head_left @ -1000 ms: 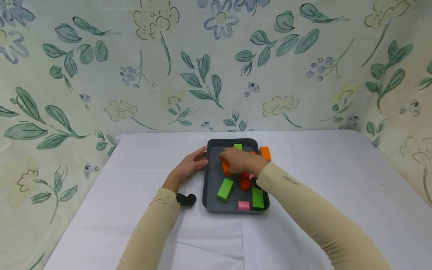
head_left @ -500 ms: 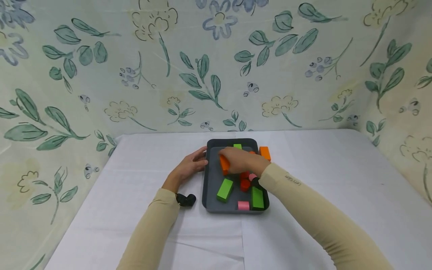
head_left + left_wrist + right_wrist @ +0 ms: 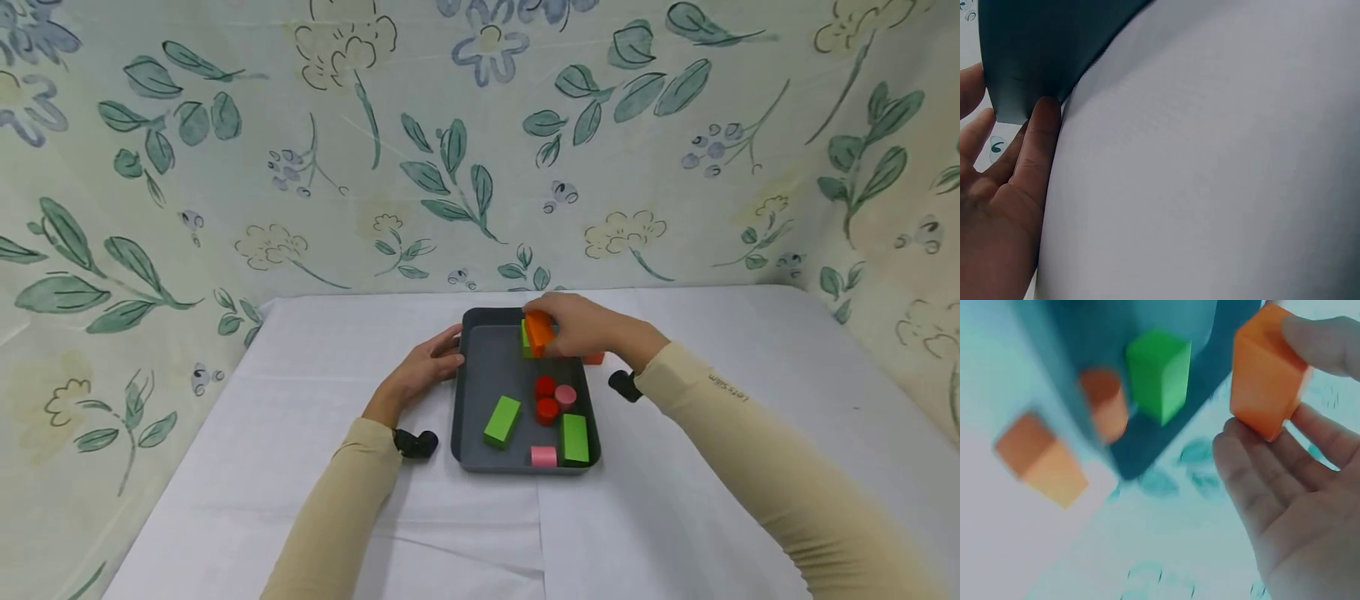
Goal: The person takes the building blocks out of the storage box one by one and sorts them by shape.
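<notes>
My right hand [image 3: 592, 329] pinches an orange block [image 3: 538, 333] between thumb and fingers, above the far right part of the grey tray [image 3: 491, 367]. In the right wrist view the orange block [image 3: 1266, 381] is gripped with the thumb on one side. A green block [image 3: 527, 340] stands in the tray's far end, partly hidden by the held block. My left hand [image 3: 420, 371] rests its fingers against the tray's left wall. The left wrist view shows these fingertips right at the dark tray wall [image 3: 1035, 56].
Inside the tray are red cylinders [image 3: 547, 410], a pink cylinder [image 3: 566, 397], a second pink piece [image 3: 543, 456], and green blocks [image 3: 502, 422] nearer the front. An orange cylinder [image 3: 1107, 406] stands by the right wall. Outside it lies another orange block [image 3: 1041, 459] on white cloth.
My right hand has lifted the orange block from the tray's left-middle area and carried it right and toward the far end. My left hand stays at the tray's side.
</notes>
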`<state>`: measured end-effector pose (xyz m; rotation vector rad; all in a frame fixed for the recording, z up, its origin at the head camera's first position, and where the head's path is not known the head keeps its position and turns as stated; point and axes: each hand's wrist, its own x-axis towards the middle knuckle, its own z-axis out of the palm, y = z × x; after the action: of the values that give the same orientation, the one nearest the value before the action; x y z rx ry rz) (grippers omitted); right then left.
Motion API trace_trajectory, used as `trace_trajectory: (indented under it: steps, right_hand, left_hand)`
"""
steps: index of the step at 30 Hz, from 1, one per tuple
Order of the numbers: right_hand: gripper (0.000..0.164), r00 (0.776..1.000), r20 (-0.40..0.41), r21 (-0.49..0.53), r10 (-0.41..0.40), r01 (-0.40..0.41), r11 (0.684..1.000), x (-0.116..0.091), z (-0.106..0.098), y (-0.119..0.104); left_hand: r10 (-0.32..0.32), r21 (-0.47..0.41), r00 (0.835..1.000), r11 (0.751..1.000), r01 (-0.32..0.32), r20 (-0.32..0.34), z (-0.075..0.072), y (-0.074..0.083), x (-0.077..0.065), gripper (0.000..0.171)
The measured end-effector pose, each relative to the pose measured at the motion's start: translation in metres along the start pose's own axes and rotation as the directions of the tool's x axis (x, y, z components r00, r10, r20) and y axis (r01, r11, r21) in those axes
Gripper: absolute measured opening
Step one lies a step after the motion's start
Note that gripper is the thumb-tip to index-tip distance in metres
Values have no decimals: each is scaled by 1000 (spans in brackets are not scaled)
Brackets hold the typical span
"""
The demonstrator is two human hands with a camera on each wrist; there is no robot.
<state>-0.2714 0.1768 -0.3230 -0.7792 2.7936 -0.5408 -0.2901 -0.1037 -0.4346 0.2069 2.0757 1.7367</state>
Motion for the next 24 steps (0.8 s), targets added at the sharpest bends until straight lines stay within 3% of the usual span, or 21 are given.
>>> trace_trajectory:
  steps: [4,7,13,16,24]
  right_hand:
    - [61,996,-51,-22,68,-70,997,-9,-20,26]
    - [60,983,-83,-11,166,-168,986,-14,-32,50]
    - [65,913,-78,105,400,-392,914,-21,-38,90]
    - [66,895,-44,127,444,-436,891,-22,-34,99]
    - [66,886,8,124,463,-460,879,-27,-23,108]
  left_hand:
    - [0,-2,1000,1000,0,1,1,0,0,66]
    - [-3,-1,1000,1000,3,-1,0,0,-1,66]
    - [7,0,1000,1000,-7,7,-3,-3,-1,66]
    - [9,-1,1000,1000,-9,18,-2,-4,-1,66]
    - [14,1,1000,1000,-14,15,1,-2,-2,66]
